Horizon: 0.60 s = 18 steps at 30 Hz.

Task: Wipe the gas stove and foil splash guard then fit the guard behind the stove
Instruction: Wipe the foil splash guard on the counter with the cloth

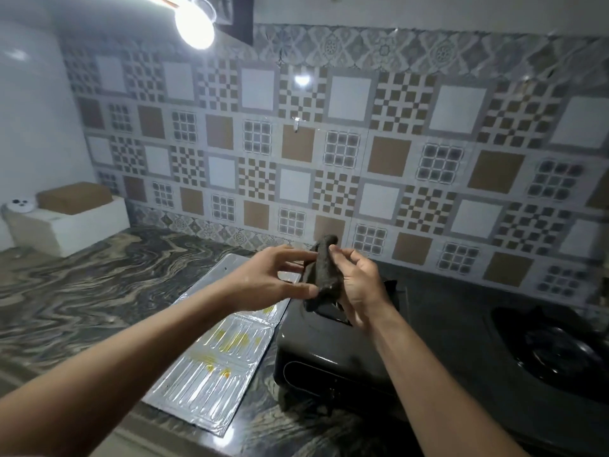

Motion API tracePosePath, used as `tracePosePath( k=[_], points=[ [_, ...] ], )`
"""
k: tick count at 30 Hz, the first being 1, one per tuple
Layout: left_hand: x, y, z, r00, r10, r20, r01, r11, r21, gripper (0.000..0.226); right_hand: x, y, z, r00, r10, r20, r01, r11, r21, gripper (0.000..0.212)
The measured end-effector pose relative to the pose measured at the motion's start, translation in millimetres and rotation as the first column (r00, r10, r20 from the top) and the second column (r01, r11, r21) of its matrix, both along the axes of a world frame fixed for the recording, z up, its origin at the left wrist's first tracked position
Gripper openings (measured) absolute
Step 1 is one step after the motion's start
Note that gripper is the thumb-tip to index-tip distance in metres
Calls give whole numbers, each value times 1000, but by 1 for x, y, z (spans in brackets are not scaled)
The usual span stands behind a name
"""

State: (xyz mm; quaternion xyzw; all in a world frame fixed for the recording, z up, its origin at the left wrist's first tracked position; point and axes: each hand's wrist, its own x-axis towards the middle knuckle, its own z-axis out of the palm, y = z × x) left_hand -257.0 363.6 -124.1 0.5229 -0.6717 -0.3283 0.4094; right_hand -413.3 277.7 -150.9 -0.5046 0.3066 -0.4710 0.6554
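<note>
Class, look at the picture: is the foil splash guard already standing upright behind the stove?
No. The foil splash guard lies flat on the countertop left of the stove, with yellow stains on it.

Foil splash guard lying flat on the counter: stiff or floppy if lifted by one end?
The foil splash guard looks like thin embossed sheet with fold lines between panels, so it would likely hinge and sag there. Probably light and easily dented. Yellow stains on it may make it slippery.

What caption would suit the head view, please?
Both hands hold a dark cloth above the stove, stained foil guard lying flat alongside.
</note>
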Motion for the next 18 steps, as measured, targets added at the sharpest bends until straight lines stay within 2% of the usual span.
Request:
tracePosePath(
  k=[2,3,5,7,9,12,14,16,18],
  points=[
    [1,0,1,999,-22,28,22,1000,13,75,-2,-2,9,995,98,17,-98,995,4,30],
    [1,-2,1,999,10,53,-9,1000,-4,80,-4,-3,14,988,154,23,-154,988,-2,37],
    [-1,-6,4,983,143,118,-129,984,-125,72,-8,-4,24,966,256,19,-255,966,-45,45],
    [0,-8,12,952,277,132,-243,943,-225,48,-11,-4,32,946,325,-26,-326,941,-96,49],
    [2,-9,21,932,328,154,-288,929,-234,41,-12,-4,37,918,388,-81,-396,908,-139,47],
    [5,-10,27,920,274,281,-254,962,-105,61,-9,-8,42,880,465,-94,-474,862,-179,40],
    [6,-8,26,896,229,381,-221,973,-65,85,-7,-12,45,864,497,-73,-502,844,-191,38],
    [9,-10,21,835,274,477,-233,962,-144,101,-3,-17,45,859,510,-51,-509,840,-189,38],
    [16,-14,16,774,387,501,-278,919,-280,90,3,-19,43,877,477,-53,-478,862,-167,33]
  ],
)
